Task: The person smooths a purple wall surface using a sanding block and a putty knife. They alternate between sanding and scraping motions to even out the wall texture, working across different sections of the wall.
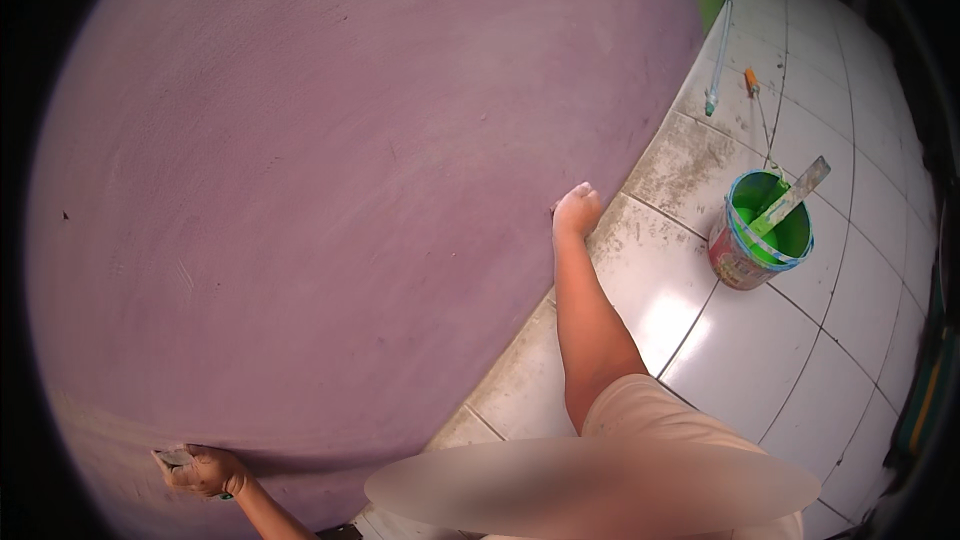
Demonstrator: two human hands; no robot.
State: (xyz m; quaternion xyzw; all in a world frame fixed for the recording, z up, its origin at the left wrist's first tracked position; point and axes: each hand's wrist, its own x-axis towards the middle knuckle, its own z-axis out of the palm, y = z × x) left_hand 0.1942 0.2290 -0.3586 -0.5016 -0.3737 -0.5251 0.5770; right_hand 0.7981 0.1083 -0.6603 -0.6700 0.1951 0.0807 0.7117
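A purple wall (330,190) with a chalky, scuffed surface fills the left and middle of the view. My left hand (208,470) is at the wall low on the left, its fingers closed round a small flat grey piece (175,458) that looks like folded sandpaper. Farther up, close to where wall meets floor, my right hand (578,210) is closed against the wall. White dust coats its knuckles. A thin dark edge shows at its left side, but what the fingers hold is hidden.
On the white tiled floor (740,360) at right stands a bucket (742,265) of green paint with a flat stick (800,195) leaning in it. Beyond lie an orange-handled tool (751,82) and a pale blue rod (720,60). Dust covers the tiles along the wall.
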